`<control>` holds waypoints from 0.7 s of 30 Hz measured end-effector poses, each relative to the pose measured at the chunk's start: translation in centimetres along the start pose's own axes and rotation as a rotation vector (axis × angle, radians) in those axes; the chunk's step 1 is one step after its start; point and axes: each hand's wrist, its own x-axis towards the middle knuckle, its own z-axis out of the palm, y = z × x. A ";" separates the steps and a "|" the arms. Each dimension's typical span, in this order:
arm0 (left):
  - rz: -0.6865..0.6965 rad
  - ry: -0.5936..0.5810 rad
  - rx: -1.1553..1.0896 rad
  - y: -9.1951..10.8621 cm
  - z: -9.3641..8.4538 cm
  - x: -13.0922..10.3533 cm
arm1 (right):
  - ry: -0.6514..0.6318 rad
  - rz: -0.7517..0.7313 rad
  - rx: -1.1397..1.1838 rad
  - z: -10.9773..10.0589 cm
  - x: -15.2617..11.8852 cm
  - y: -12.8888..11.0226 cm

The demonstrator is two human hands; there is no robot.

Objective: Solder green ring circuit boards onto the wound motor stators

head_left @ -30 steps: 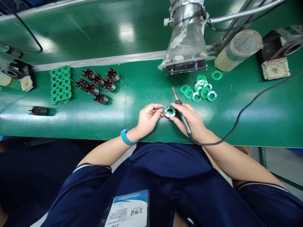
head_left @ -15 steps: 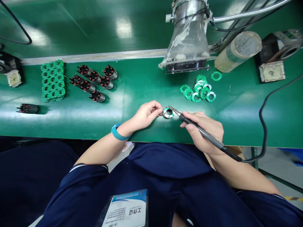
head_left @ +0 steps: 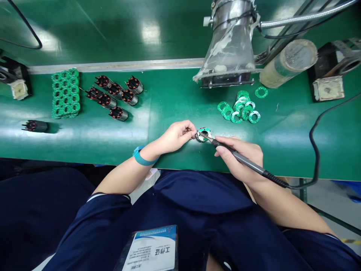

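My left hand (head_left: 180,135), with a blue band at its wrist, has thumb and fingertips closed at the left edge of a motor stator (head_left: 199,138). A green and white ring-shaped circuit board (head_left: 208,131) lies on the stator's upper end. In my right hand (head_left: 244,152) is a soldering iron (head_left: 249,163), gripped like a pen. Its metal tip reaches over the ring board from the right and seems to meet the upper left part of the ring. What exactly lies between my left fingertips is partly hidden.
Several copper-wound stators (head_left: 115,89) lie at the left, beside stacked green board panels (head_left: 65,94). Loose ring boards (head_left: 237,117) are heaped beyond my right hand. A fume hood (head_left: 229,52), a cloudy cylinder (head_left: 287,64) and an iron stand (head_left: 328,88) occupy the back right.
The soldering iron's tip has shifted from the ring board's upper right edge across to its left part. My left hand stays at the stator. The whole view has shifted slightly.
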 end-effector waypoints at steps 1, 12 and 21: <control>-0.002 0.003 -0.004 0.0 0.0 0.0 | -0.002 0.000 0.000 0.0 0.0 0.0; -0.010 0.002 -0.017 -0.2 0.1 0.0 | 0.001 -0.046 0.030 -0.1 0.0 0.0; 0.006 0.003 0.013 -0.3 0.1 -0.1 | -0.147 -0.247 -0.133 -0.1 3.0 2.9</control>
